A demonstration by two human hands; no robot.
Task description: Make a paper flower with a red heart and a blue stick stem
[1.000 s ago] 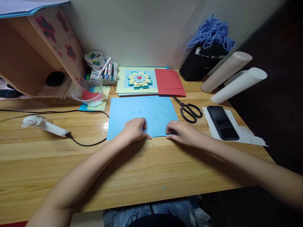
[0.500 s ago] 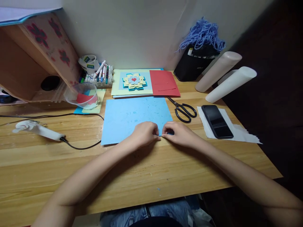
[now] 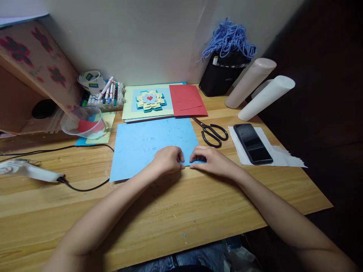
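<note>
A light blue sheet of paper (image 3: 147, 141) lies flat on the wooden desk (image 3: 170, 211). My left hand (image 3: 168, 159) and my right hand (image 3: 211, 160) sit side by side on its near edge, toward the right corner. The fingertips of both hands pinch that edge, almost touching each other. Black scissors (image 3: 211, 132) lie just right of the sheet, beyond my right hand.
Behind the blue sheet lie a red sheet (image 3: 187, 100) and a layered paper flower (image 3: 150, 101). A black phone (image 3: 252, 142) rests on white paper at right. A clear bowl (image 3: 83, 122), markers (image 3: 106, 94), a white corded tool (image 3: 28, 172), a black holder with blue yarn (image 3: 224, 64) and two white cylinders (image 3: 258, 90) stand around.
My hands have come together along the blue sheet's near edge; the left slid right until the fingertips nearly meet. The view has swung to the right.
</note>
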